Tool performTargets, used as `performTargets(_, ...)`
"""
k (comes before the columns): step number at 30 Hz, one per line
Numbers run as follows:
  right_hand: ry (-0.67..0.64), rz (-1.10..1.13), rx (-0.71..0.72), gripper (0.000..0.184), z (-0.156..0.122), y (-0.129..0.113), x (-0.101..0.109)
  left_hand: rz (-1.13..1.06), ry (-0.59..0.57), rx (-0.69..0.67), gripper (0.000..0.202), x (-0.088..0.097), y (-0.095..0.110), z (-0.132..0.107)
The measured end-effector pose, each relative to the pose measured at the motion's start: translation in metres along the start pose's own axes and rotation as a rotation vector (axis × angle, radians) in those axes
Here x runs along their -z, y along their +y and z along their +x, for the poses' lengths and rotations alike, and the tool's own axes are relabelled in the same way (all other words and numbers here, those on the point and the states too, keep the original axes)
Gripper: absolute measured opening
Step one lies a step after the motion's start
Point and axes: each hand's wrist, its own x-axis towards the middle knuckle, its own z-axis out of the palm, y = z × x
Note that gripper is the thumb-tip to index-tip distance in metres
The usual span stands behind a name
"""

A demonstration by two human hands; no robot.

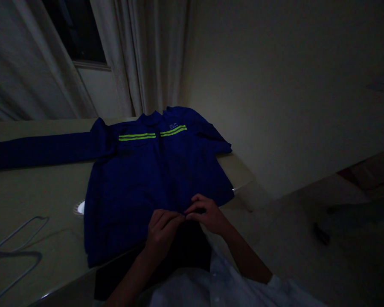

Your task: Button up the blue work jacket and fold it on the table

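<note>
A dark blue jacket (141, 179) with two bright green chest stripes lies flat, front up, on a pale table (25, 187). One sleeve stretches out to the left; the other is folded in at the right. My left hand (162, 230) and my right hand (205, 213) meet at the middle of the jacket's bottom hem, near the table's front edge. Both have their fingers curled and pinched on the hem where the two front panels join. The dim light hides what exactly the fingertips hold.
A thin wire clothes hanger (16, 247) lies on the table at the left. Curtains (147, 55) and a dark window (80, 30) stand behind the table. To the right are a bare wall and the floor, with a small dark object (321, 234) on it.
</note>
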Motion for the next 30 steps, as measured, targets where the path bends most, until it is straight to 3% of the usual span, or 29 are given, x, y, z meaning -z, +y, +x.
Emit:
performTargets(5, 0.050, 0.116, -0.028, 0.016, 0.002, 0.006, 0.000, 0.144, 0.031, 0.057, 0.015, -0.001, 0.012, -0.011)
performTargets(7, 0.004, 0.054, 0.031, 0.015, 0.001, 0.009, -0.002, 0.154, 0.020, 0.066, 0.019, -0.002, 0.016, -0.016)
performTargets(11, -0.125, -0.111, 0.149, 0.030, -0.001, 0.015, -0.005, 0.176, 0.004, 0.047, 0.022, -0.001, 0.018, -0.019)
performTargets(17, -0.040, -0.318, 0.181, 0.032, -0.003, 0.025, -0.006, 0.173, -0.050, -0.050, 0.025, 0.002, 0.019, -0.016)
performTargets(22, -0.112, -0.496, 0.374, 0.019, 0.000, 0.025, -0.007, 0.215, -0.079, -0.050, 0.029, 0.001, 0.021, -0.022)
performTargets(27, -0.239, -0.512, 0.432, 0.025, 0.005, 0.027, -0.008, 0.212, -0.068, 0.074, 0.026, -0.009, 0.024, -0.043)
performTargets(30, -0.217, -0.522, 0.416, 0.018, 0.006, 0.032, -0.011, 0.098, -0.016, 0.300, 0.019, -0.023, 0.034, -0.059)
